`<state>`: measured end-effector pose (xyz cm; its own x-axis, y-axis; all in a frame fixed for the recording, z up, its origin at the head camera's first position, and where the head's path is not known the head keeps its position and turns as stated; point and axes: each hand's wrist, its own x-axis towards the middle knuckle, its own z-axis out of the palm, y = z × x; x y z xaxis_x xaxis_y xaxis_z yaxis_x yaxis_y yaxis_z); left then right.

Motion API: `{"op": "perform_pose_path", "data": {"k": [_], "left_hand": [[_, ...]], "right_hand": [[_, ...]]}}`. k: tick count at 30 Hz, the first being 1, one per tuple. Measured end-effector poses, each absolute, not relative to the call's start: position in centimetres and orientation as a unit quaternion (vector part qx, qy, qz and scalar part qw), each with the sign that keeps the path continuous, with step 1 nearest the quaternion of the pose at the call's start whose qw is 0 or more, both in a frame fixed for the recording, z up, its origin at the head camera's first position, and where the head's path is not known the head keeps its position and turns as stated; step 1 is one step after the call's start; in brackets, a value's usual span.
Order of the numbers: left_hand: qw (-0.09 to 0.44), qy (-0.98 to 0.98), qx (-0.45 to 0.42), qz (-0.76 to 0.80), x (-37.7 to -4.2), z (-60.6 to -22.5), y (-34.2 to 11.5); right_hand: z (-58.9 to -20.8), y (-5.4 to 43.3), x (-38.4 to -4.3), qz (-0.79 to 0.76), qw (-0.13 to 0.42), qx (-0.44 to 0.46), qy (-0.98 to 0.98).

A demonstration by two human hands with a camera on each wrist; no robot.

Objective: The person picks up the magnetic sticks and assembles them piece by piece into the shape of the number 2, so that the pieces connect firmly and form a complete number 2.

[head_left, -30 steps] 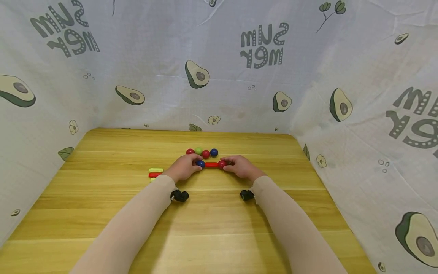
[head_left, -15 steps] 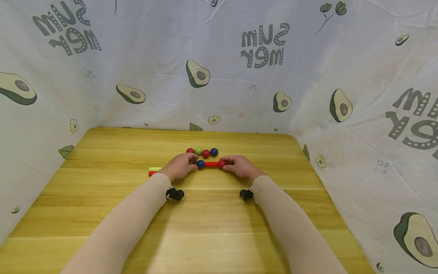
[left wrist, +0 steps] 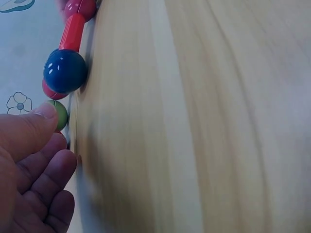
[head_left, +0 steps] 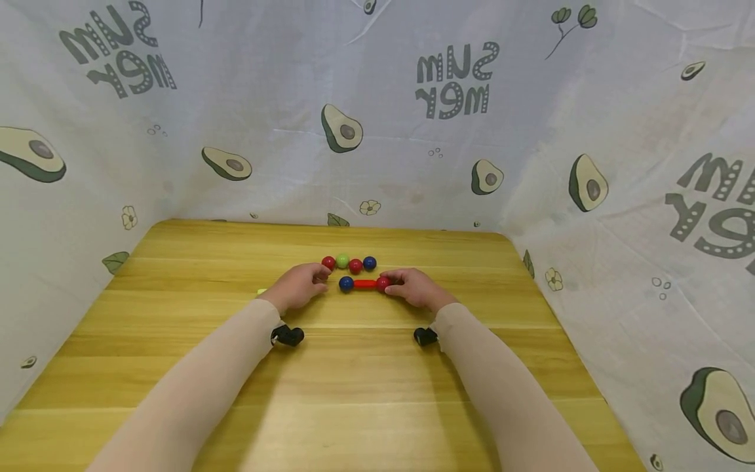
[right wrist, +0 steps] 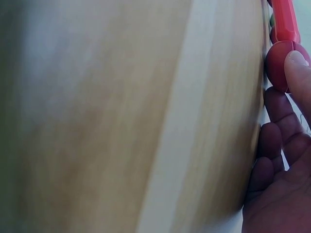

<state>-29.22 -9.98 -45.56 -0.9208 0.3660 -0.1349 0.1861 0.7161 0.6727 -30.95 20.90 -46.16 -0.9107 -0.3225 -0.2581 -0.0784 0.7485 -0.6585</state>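
In the head view a blue ball, a red rod and a red ball form one straight piece on the table. My right hand pinches the red ball between thumb and fingers; the right wrist view shows the thumb pressed on it. To the left of the blue ball, apart from it, is my left hand, holding nothing, with its fingers loosely bent. In the left wrist view a gap separates the thumb from the blue ball.
Behind the joined piece sit a red ball, a green ball, another red ball and another blue ball. A yellow-green rod peeks out beside my left hand. Printed cloth walls the wooden table.
My left hand has let go of the blue ball and moved left, now covering most of the loose rods. My right hand has stayed on the red ball.
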Motion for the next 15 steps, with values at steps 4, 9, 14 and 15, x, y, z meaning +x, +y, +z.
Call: {"op": "perform_pose_path", "data": {"k": [4,9,14,15], "left_hand": [[0.123,0.921,0.158,0.334,-29.1,-45.5,-10.9],[0.121,0.929,0.167,0.309,-28.8,-45.1,-12.3],[0.13,0.932,0.161,0.297,-28.3,-44.2,-14.4],[0.134,0.932,0.159,0.297,-28.2,-44.0,-14.9]], "right_hand": [[-46.0,20.8,-30.8,-0.33,0.179,-0.112,0.92],[-46.0,20.7,-30.8,-0.328,0.179,-0.112,0.921],[-45.9,20.7,-30.7,-0.327,0.179,-0.109,0.922],[-45.9,20.7,-30.7,-0.327,0.179,-0.108,0.922]]}}
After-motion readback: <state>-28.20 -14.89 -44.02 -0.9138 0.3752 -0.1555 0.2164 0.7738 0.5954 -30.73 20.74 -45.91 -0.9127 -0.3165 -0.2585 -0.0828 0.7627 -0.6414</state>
